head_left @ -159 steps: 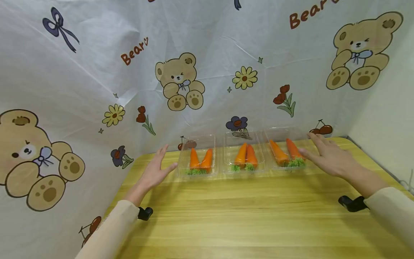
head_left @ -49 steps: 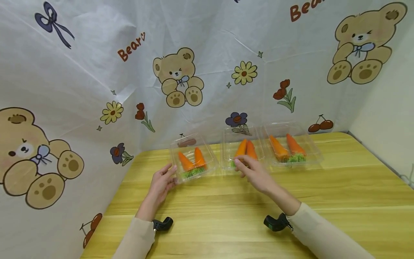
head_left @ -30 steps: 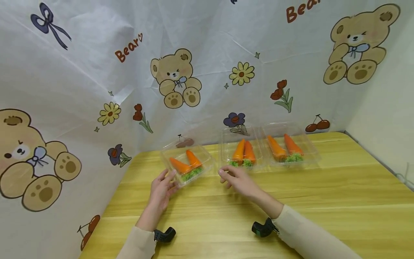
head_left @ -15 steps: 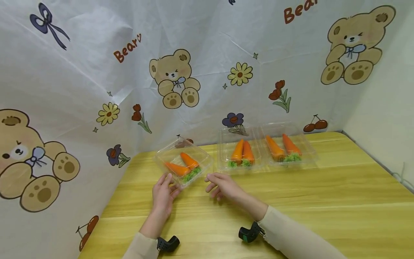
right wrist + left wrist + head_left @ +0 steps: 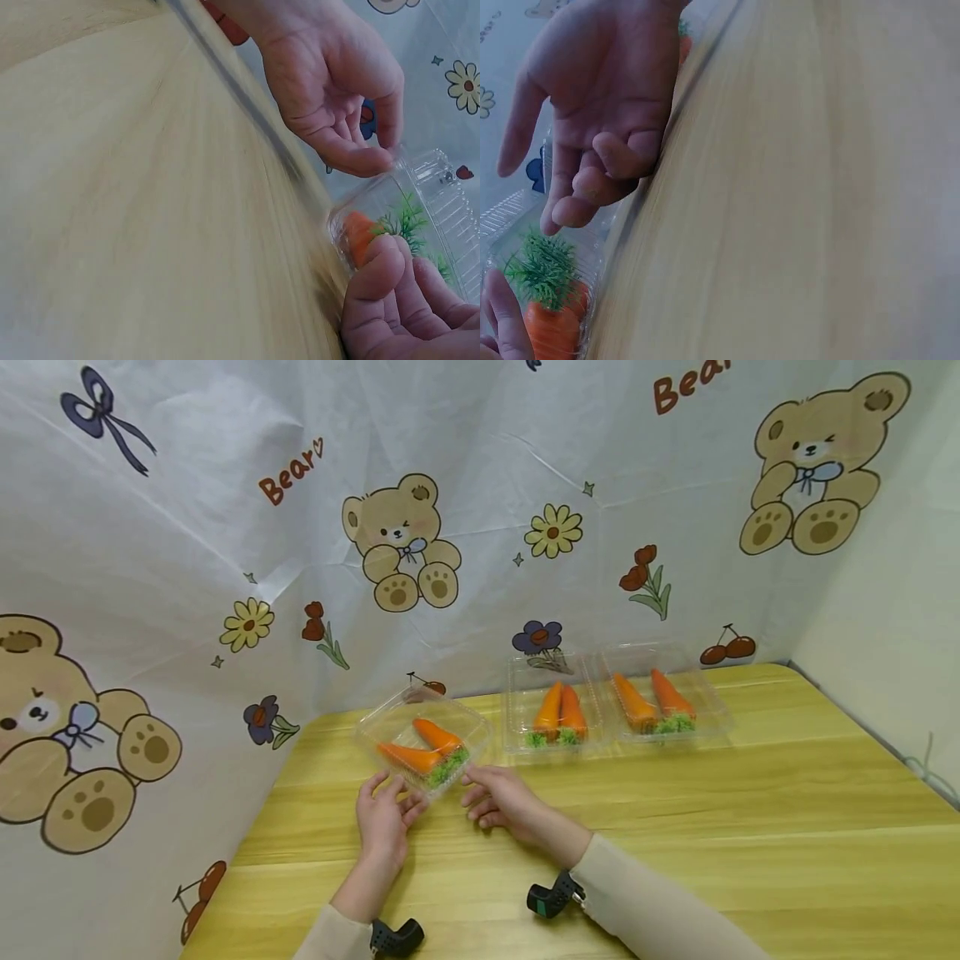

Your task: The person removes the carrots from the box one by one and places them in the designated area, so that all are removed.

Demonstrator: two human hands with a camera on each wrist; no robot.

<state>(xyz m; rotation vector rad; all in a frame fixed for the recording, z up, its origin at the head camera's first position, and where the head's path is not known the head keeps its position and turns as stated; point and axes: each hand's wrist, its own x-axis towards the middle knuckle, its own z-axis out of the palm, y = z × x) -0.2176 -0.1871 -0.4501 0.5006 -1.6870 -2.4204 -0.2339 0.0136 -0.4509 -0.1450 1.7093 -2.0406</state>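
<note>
Clear plastic clamshell box (image 5: 390,722), with two orange toy carrots (image 5: 410,757) bearing frilly green leaves (image 5: 444,771), sits at the left of the yellow wood-grain surface (image 5: 750,827), turned with one corner toward the near side. The left hand (image 5: 385,822) is at its near left edge, thumb apart from loosely curled fingers; whether this grip holds the plastic, I cannot tell. The right hand (image 5: 501,802) has a narrow grip, thumb and forefinger pinching the near right edge.

Close on the right stands a second clear clamshell (image 5: 521,693) of carrots, its left side just beside the turned box's right corner. A third clear clamshell (image 5: 708,714) stands farther right, beside the second. Behind all three, a white bear-printed cloth (image 5: 480,460) closes off the far side. Black wrist-worn cameras (image 5: 551,896) jut inward at both beige sleeves (image 5: 652,893), and a pale cable (image 5: 930,768) shows at the far right.
</note>
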